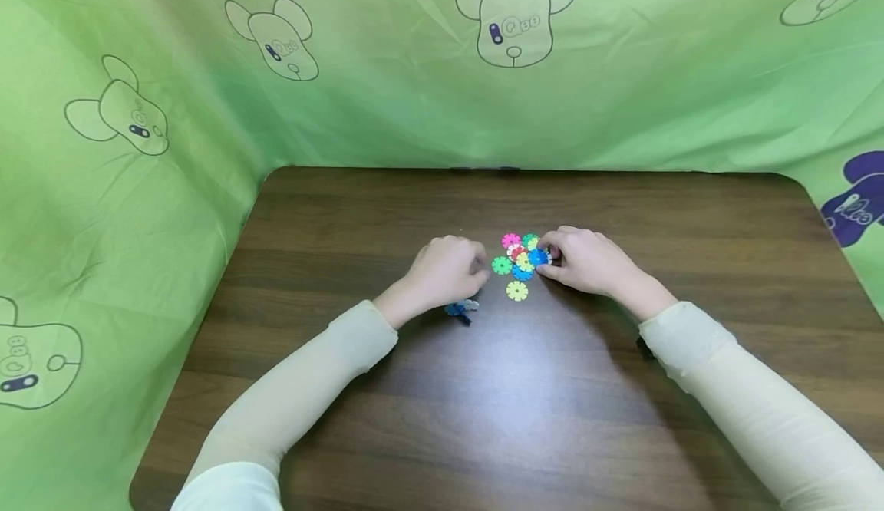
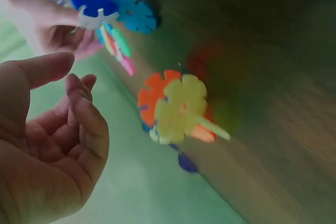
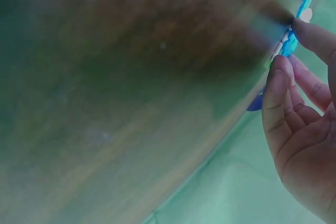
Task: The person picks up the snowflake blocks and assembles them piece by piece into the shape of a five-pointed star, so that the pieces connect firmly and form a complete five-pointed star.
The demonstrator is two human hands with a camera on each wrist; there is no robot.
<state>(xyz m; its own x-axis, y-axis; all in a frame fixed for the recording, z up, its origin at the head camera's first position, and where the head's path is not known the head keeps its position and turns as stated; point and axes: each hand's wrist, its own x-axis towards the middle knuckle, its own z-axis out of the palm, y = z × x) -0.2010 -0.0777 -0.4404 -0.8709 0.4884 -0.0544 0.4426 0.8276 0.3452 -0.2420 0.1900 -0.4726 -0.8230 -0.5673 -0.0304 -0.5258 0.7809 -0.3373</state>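
Flower-shaped notched plastic discs lie in a small cluster mid-table in the head view. My right hand [image 1: 590,260] is at the cluster's right side, pinching a blue notched disc [image 1: 539,258] between thumb and fingertips. In the right wrist view, blue disc edges [image 3: 290,44] show between those fingertips. My left hand [image 1: 445,269] hovers left of the cluster, fingers loosely curved, with nothing between them in the left wrist view. Nearest it are a green disc [image 1: 502,265] and, below its wrist, a small joined blue-and-white group of discs [image 1: 457,309]. A pale yellow disc [image 1: 517,291] lies at the near side.
The pieces are on a brown wood-grain table [image 1: 483,419]. A green curtain [image 1: 387,104] with bear-head drawings hangs behind it and along the left. Pink [image 1: 511,242] and other discs overlap at the cluster's far side.
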